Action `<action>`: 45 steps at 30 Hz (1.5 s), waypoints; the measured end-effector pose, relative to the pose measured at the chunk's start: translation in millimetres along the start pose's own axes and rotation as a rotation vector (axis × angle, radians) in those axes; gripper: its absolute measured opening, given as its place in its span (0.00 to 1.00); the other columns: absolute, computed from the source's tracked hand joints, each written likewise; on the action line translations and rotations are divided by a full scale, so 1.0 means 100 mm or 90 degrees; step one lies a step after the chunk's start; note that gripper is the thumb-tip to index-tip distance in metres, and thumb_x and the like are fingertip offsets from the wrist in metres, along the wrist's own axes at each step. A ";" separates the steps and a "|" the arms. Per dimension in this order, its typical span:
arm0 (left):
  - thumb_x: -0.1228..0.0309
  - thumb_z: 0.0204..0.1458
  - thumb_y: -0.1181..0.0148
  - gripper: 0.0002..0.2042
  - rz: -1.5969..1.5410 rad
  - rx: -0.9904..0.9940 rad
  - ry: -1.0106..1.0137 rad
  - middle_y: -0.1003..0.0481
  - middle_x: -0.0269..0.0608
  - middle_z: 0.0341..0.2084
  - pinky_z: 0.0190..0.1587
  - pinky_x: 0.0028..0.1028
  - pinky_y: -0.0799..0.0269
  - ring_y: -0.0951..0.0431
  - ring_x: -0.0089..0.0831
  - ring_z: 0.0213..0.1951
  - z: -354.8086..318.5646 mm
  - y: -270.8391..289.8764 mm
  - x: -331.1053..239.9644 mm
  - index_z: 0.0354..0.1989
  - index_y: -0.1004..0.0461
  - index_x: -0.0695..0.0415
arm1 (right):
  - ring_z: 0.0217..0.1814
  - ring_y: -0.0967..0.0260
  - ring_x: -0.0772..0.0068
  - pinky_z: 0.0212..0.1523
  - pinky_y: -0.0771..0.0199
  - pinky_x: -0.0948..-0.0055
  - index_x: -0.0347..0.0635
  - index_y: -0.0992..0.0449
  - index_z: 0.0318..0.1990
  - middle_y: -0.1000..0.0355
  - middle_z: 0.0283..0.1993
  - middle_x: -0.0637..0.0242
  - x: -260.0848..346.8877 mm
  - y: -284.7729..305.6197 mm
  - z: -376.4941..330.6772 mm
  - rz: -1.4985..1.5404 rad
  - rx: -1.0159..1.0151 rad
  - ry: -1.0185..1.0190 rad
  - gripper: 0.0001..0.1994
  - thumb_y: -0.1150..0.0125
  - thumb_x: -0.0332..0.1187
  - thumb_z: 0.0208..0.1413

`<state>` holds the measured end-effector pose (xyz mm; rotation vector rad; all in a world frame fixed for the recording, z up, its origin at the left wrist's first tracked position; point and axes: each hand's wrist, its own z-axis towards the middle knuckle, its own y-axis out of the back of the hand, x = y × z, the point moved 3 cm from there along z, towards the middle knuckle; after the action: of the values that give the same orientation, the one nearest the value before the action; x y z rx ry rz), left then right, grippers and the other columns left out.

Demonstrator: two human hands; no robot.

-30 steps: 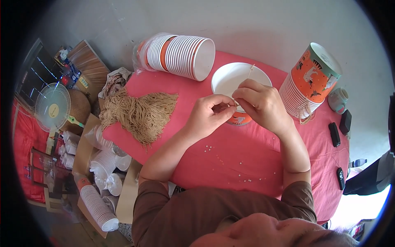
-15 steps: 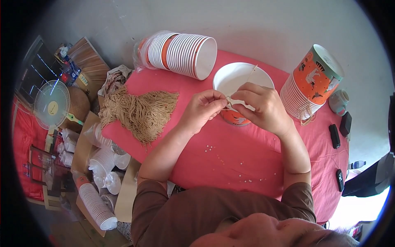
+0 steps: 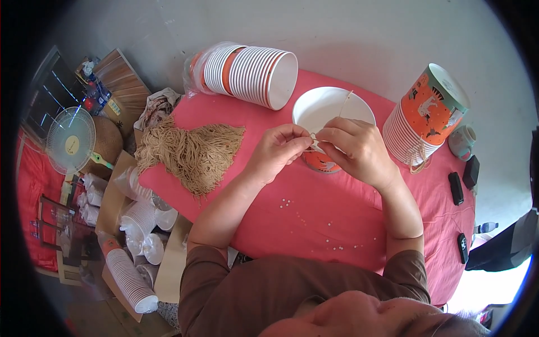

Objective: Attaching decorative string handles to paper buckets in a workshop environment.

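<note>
We pinch a thin string [image 3: 343, 104] with left hand [image 3: 276, 150] and right hand [image 3: 359, 147] over the seemingly empty paper bowl [image 3: 328, 106]; nested bowls [image 3: 252, 76] lie at 11 o'clock.

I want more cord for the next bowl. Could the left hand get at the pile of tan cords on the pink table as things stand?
Probably yes. The pile of tan cords lies uncovered on the pink table, on the left hand's own side with bare cloth between. But that hand now pinches a thin cord at the white paper bowl and must let go first.
</note>
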<state>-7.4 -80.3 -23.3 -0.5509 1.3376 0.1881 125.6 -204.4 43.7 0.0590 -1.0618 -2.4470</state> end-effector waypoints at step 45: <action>0.78 0.58 0.41 0.06 0.053 0.056 -0.092 0.23 0.34 0.34 0.38 0.17 0.26 0.24 0.16 0.35 -0.06 -0.03 0.05 0.42 0.25 0.65 | 0.30 0.26 0.60 0.28 0.27 0.62 0.40 0.24 0.32 0.27 0.29 0.64 -0.02 -0.06 0.01 0.100 0.025 -0.058 0.05 0.35 0.28 0.49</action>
<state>-10.0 -87.1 -28.1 -0.4000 1.2227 0.2319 124.6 -199.9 39.9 -0.1192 -1.1097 -2.3073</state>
